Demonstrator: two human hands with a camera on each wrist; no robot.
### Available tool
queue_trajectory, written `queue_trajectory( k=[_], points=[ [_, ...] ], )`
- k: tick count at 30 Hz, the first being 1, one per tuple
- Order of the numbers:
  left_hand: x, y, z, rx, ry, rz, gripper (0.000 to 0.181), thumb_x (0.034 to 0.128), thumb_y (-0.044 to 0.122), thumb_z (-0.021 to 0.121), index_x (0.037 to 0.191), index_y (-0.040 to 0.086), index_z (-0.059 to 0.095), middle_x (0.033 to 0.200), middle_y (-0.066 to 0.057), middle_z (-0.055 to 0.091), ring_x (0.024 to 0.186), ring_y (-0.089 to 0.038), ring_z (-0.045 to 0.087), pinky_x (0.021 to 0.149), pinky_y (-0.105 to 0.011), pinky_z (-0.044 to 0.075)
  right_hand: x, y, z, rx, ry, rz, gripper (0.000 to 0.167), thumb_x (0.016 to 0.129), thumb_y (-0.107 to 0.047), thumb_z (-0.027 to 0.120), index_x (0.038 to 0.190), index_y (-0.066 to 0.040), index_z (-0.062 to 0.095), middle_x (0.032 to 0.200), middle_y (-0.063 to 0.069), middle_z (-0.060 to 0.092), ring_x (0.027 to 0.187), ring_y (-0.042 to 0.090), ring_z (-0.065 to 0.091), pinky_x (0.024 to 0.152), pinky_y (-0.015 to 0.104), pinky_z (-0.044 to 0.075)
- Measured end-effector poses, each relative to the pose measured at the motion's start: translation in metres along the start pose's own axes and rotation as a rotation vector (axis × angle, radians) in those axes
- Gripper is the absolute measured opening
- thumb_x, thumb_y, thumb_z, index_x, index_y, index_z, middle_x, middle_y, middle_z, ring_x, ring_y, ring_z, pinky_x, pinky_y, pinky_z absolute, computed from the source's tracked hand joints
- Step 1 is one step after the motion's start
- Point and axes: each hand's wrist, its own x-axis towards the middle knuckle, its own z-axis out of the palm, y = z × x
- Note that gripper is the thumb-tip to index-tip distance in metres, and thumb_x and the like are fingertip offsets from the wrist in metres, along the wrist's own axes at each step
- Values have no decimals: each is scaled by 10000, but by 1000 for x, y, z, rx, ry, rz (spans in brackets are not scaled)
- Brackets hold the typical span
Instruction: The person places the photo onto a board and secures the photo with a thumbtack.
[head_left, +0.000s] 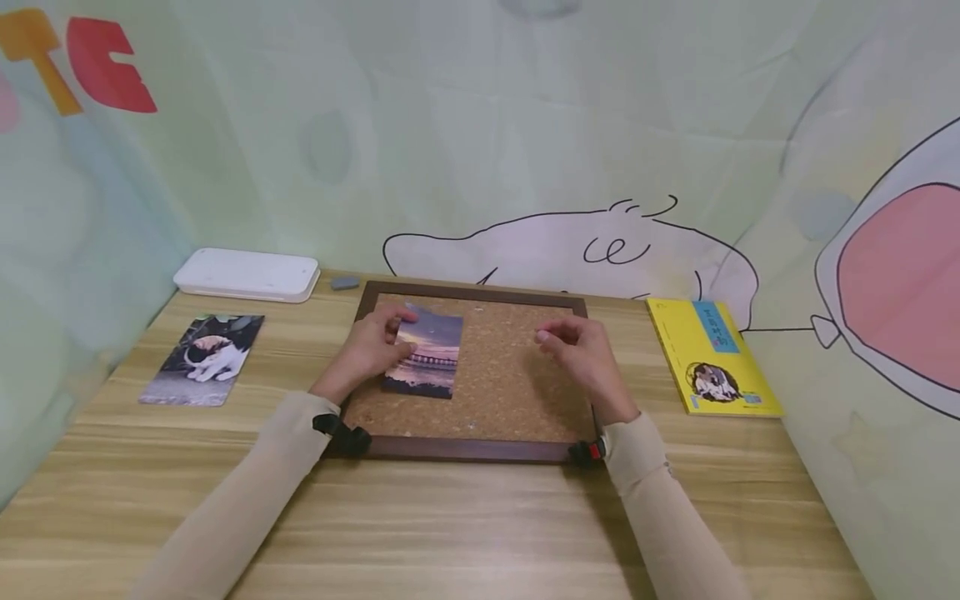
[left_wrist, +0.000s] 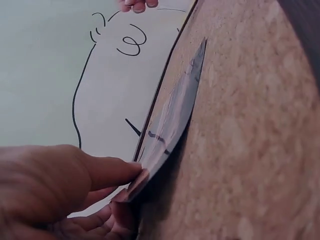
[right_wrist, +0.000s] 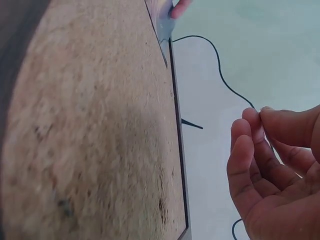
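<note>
In the head view, my left hand pinches the left edge of a photo print showing a pier at sunset. The print lies over the left part of a framed cork board. Seen from the left wrist, the print bends upward at the edge between thumb and fingers, partly off the cork. My right hand is raised over the board's right side. In the right wrist view, that hand's thumb and index fingertips meet, fingers curled; nothing shows between them.
A second photo of a cat lies left of the board. Behind it are a white case and a small grey block. On the right lies a yellow book. A printed cloth wall stands behind the wooden table.
</note>
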Motion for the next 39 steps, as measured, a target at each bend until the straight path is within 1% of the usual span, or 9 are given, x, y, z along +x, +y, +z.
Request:
queue_trajectory(
  k=[4, 9, 14, 19, 21, 27, 30, 34, 39],
  points=[
    [-2, 0, 0, 37, 1, 4, 449, 959, 75, 747, 1380, 30, 601, 1219, -269, 666, 885, -237, 658, 631, -252, 507, 3, -5, 7, -10, -13, 3, 212, 1056, -172, 698, 1201, -29, 757, 1147, 150, 744, 1012, 310, 688, 831, 331, 576],
    [-4, 0, 0, 80, -13, -3, 450, 964, 101, 747, 1384, 34, 601, 1190, -250, 675, 864, -224, 656, 641, -258, 496, 9, -9, 18, 4, -44, -4, 203, 1045, -171, 716, 1178, -29, 772, 1098, 116, 735, 941, 224, 646, 843, 362, 576],
    [-2, -3, 1, 113, 3, 20, 442, 942, 108, 764, 1359, 36, 635, 1012, -156, 659, 732, -153, 575, 619, -262, 445, 22, -12, 32, 28, -97, -17, 157, 1030, -143, 726, 1124, -35, 788, 1044, 82, 749, 887, 167, 625, 800, 325, 548],
    [0, -4, 3, 128, 13, 33, 443, 934, 124, 772, 1352, 39, 654, 881, -70, 568, 689, -141, 501, 609, -281, 392, 33, -20, 48, -23, -161, 4, 124, 1021, -209, 748, 1086, -124, 811, 1059, 42, 777, 901, 159, 614, 768, 296, 518],
    [0, -3, 2, 133, 7, 28, 443, 942, 132, 765, 1361, 44, 650, 882, -65, 550, 699, -152, 498, 612, -287, 385, 36, -22, 55, -24, -190, 11, 123, 1022, -228, 750, 1088, -147, 814, 1072, 37, 779, 919, 171, 614, 774, 303, 512],
    [1, 0, 4, 163, 11, 37, 434, 932, 165, 765, 1338, 47, 667, 900, -75, 554, 786, -204, 516, 677, -319, 385, 45, -25, 74, 34, -242, 55, 144, 1027, -197, 742, 1129, -120, 809, 1074, 68, 774, 951, 224, 668, 800, 332, 553],
    [2, 0, 5, 185, 17, 36, 421, 936, 184, 760, 1328, 56, 679, 929, -101, 570, 838, -236, 530, 704, -328, 382, 52, -28, 84, 58, -263, 82, 137, 1028, -163, 736, 1127, -95, 803, 1083, 75, 791, 938, 193, 706, 820, 321, 593],
    [2, 1, 5, 194, 16, 33, 417, 943, 181, 748, 1334, 53, 680, 971, -134, 579, 889, -260, 533, 727, -328, 377, 62, -33, 95, 76, -311, 81, 137, 1030, -131, 728, 1127, -55, 786, 1096, 99, 782, 917, 180, 737, 841, 314, 627],
    [0, 0, 6, 182, 5, 12, 420, 949, 177, 750, 1344, 54, 672, 1007, -142, 577, 921, -267, 529, 741, -332, 379, 72, -36, 106, -22, -330, 59, 139, 1019, -152, 748, 1114, -71, 807, 1100, 64, 750, 914, 140, 662, 772, 244, 572]
  ],
)
